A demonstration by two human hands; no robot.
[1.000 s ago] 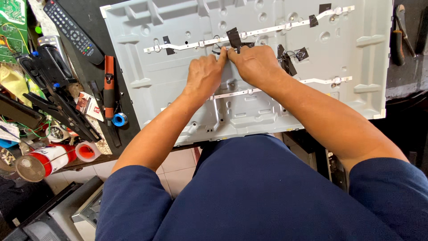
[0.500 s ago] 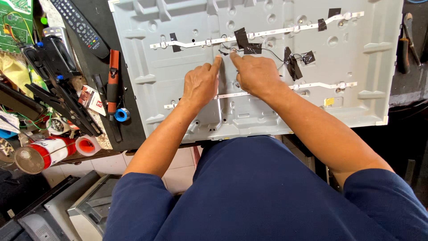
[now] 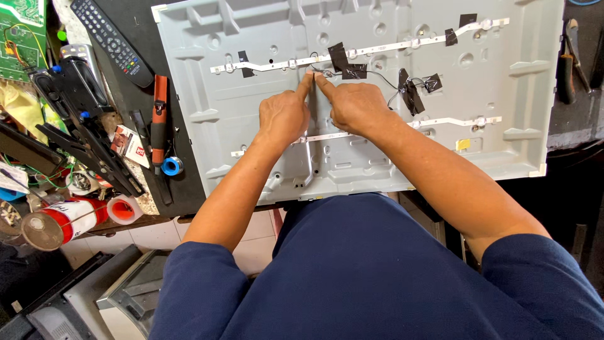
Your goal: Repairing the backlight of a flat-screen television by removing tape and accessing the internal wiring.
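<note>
Pressing down side by side, the left hand [image 3: 284,118] and the right hand [image 3: 355,107] meet at one spot on the upper light strip [image 3: 377,49], a thin white strip that runs across the top half of the grey metal panel [image 3: 207,75]. Each hand has its forefinger stretched out and the other fingers curled under; the two fingertips [image 3: 309,77] nearly touch, and the strip lies right beneath and just ahead of them. Whether they pinch anything between them is too small to tell. A thin black wire [image 3: 385,77] loops from that spot toward the right. Just beyond the right forefinger a patch of black tape [image 3: 343,62] crosses the strip, and more black tape [image 3: 412,94] sits near the right wrist. A second light strip [image 3: 453,122] runs lower down, passing under both hands.

Left of the panel, on the dark bench, lie a black remote control [image 3: 110,39], an orange-handled tool [image 3: 160,119] and a small blue ring [image 3: 170,166]. A green circuit board [image 3: 22,34] sits at the far left, and red-and-white tape rolls [image 3: 75,214] lie near the bench edge.
</note>
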